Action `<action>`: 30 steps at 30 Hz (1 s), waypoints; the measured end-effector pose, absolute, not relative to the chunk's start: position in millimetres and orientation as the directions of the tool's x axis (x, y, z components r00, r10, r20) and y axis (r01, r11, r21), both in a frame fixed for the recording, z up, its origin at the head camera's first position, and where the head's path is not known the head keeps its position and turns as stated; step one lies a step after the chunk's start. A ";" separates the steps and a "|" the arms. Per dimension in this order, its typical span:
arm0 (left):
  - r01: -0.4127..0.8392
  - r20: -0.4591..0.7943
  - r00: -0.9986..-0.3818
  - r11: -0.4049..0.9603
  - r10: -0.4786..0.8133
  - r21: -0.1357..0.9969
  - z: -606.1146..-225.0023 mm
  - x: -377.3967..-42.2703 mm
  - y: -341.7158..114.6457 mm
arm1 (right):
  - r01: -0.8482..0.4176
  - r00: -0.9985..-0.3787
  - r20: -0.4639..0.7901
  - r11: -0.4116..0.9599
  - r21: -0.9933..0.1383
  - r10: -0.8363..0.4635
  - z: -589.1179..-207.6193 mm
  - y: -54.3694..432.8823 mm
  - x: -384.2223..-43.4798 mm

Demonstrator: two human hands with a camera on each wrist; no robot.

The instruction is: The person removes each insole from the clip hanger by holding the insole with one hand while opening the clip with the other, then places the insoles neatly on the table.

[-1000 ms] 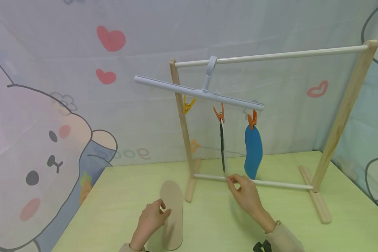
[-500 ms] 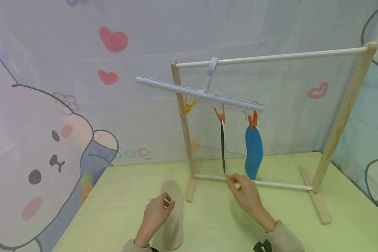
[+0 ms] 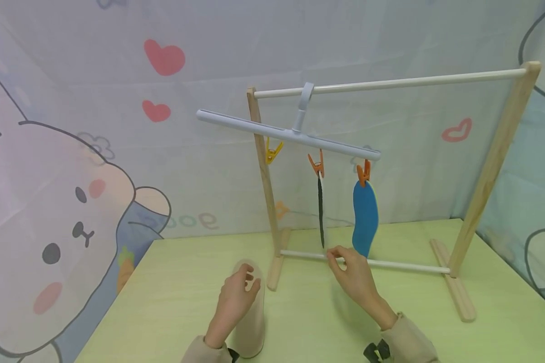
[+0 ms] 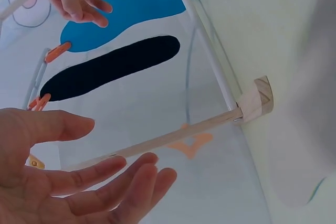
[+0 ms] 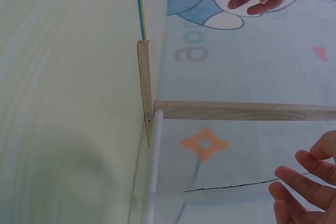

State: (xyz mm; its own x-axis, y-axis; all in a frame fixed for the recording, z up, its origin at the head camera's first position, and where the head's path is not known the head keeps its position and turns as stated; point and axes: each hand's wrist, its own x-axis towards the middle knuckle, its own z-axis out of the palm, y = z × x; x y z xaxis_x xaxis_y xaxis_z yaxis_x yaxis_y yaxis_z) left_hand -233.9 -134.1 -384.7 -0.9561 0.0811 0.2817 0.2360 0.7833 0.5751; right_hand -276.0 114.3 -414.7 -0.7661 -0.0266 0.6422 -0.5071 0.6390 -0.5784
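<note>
My left hand point(image 3: 237, 297) hovers over a beige insole point(image 3: 249, 340) lying on the table, its fingers loosely bent and holding nothing. My right hand point(image 3: 354, 275) is in front of the rack's lower bar, near the bottom of a black insole point(image 3: 320, 217). No object shows between its relaxed fingers. That black insole hangs edge-on from an orange clip point(image 3: 317, 165); its broad face appears in the left wrist view. Beside it a blue insole point(image 3: 365, 217) hangs from another orange clip point(image 3: 364, 173). Both clips are under a pale hanger point(image 3: 272, 132), which tilts down to the right.
A yellow clip point(image 3: 272, 151) hangs under the hanger's left half with nothing in it. The wooden rack point(image 3: 495, 171) carries the hanger on its white top bar point(image 3: 418, 82). Its feet point(image 3: 454, 295) stand on the pale green table point(image 3: 172, 282), before a printed cloth backdrop point(image 3: 218, 50).
My left hand has moved right and away from me over the beige insole, its fingers loosening a little. My right hand has barely moved. The hanging insoles look almost the same.
</note>
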 end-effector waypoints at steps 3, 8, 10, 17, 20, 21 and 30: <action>0.266 0.307 -0.947 0.775 0.098 0.574 -384.0 -235.9 -131.0 | -0.502 -0.764 0.645 0.646 -0.574 -0.021 -413.8 113.9 -277.1; 0.336 0.366 -0.921 0.747 0.134 0.573 -384.7 -239.8 -124.8 | -0.511 -0.750 0.661 0.647 -0.566 -0.015 -411.0 113.0 -279.4; 0.372 0.396 -0.906 0.727 0.149 0.578 -384.8 -241.7 -122.0 | -0.516 -0.745 0.667 0.643 -0.565 -0.012 -409.2 112.7 -280.1; 0.469 0.496 -0.852 0.662 0.166 0.585 -386.4 -249.9 -112.0 | -0.530 -0.727 0.686 0.636 -0.560 -0.002 -402.6 111.6 -281.8; 0.494 0.526 -0.835 0.636 0.158 0.593 -386.9 -252.7 -107.1 | -0.537 -0.717 0.697 0.640 -0.550 -0.003 -401.0 111.1 -282.0; 0.507 0.541 -0.826 0.627 0.158 0.591 -387.0 -253.7 -105.5 | -0.539 -0.714 0.700 0.640 -0.547 -0.003 -400.6 111.0 -282.0; 0.570 0.629 -0.771 0.554 0.105 0.607 -382.5 -262.6 -92.5 | -0.541 -0.721 0.693 0.626 -0.562 -0.003 -396.8 111.1 -284.1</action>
